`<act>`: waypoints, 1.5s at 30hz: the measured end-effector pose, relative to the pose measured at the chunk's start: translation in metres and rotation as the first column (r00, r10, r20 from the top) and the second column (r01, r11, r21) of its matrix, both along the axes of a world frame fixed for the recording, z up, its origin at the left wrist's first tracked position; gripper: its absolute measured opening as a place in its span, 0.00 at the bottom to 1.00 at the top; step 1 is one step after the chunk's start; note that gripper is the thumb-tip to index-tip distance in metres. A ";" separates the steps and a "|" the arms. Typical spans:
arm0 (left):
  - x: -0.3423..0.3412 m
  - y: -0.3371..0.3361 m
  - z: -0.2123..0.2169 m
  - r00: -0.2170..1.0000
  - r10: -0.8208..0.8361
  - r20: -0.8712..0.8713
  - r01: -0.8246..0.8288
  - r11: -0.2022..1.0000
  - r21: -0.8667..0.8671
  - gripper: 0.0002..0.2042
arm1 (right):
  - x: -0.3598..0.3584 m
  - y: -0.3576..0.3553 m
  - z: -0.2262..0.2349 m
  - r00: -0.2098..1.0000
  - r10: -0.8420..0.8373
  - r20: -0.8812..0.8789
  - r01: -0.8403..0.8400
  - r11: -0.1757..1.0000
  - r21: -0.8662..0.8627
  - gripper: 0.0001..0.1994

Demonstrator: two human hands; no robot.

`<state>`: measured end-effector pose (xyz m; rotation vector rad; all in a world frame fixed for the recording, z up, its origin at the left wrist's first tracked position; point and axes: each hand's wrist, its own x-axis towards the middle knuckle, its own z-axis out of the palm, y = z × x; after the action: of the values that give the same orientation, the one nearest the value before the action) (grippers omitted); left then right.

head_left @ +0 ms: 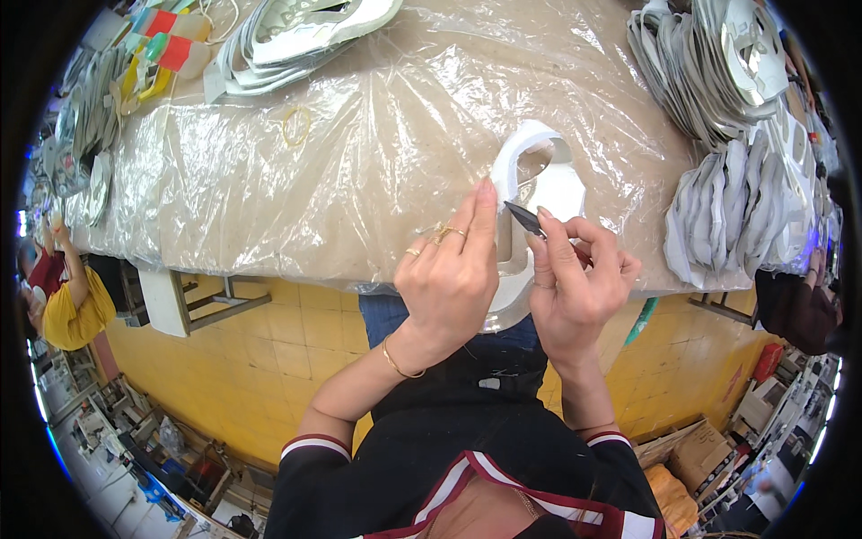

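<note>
A white shoe upper point(557, 187) with a curved open loop at its far end lies at the table's near edge, and part of it hangs over that edge. My left hand point(453, 274) grips its left side, fingers pressed together and stretched along the loop; the thumb is hidden. In my right hand point(579, 283) are small thread snips point(523, 218), their dark pointed blades aimed left at the inner edge of the loop, close to my left fingertips. My right fingers are wrapped round the snips' handle and hide most of it.
Clear plastic sheeting covers the brown table point(377, 171). Stacked white uppers point(709, 72) stand far right, with more uppers point(727, 211) nearer me. Another stack point(296, 45) sits at the back left. A yellow rubber band point(296, 126) lies on the sheeting. A person in yellow point(79, 305) is at far left.
</note>
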<state>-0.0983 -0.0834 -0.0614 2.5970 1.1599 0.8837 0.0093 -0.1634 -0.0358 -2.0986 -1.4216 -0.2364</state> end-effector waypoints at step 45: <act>-0.014 0.038 0.027 0.825 0.197 0.529 0.504 0.164 -0.848 0.12 | 0.008 0.013 -0.026 0.957 0.072 -0.282 -0.004 0.972 0.235 0.15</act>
<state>-0.1123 -0.0455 -0.0340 1.1512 0.7615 0.4220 0.0176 -0.1500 -0.0615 -1.8277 -1.1971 -0.0710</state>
